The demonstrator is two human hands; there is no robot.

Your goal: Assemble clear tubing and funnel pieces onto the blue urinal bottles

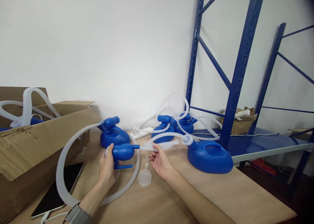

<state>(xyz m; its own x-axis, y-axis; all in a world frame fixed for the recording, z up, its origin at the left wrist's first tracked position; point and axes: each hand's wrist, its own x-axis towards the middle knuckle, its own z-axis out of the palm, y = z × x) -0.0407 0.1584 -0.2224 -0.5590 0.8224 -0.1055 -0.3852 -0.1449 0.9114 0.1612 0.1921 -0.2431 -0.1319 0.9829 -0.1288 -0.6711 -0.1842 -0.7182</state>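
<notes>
My left hand point(106, 166) grips a blue plastic urinal head point(124, 152) by its rounded end, its narrow spout pointing right and its handle hanging below. My right hand point(159, 161) pinches a translucent plastic tube point(147, 148) whose end lies at the spout; whether it sits over the spout I cannot tell. A tiny metal piece, perhaps a clamp, shows at the right fingertips. Just below, a clear round cap point(144, 178) with a strap lies on the table. Behind my left hand stands a blue urinal bottle point(114, 137) with a corrugated hose point(61, 165) looping around my left forearm.
On the right rests another blue bottle point(209, 157); two more point(163, 132) stand by the wall near a white power strip point(143, 131). A cardboard box point(49, 139) with hoses is at left, beside a black tablet point(59, 191). Blue shelving point(241, 66) rises at right.
</notes>
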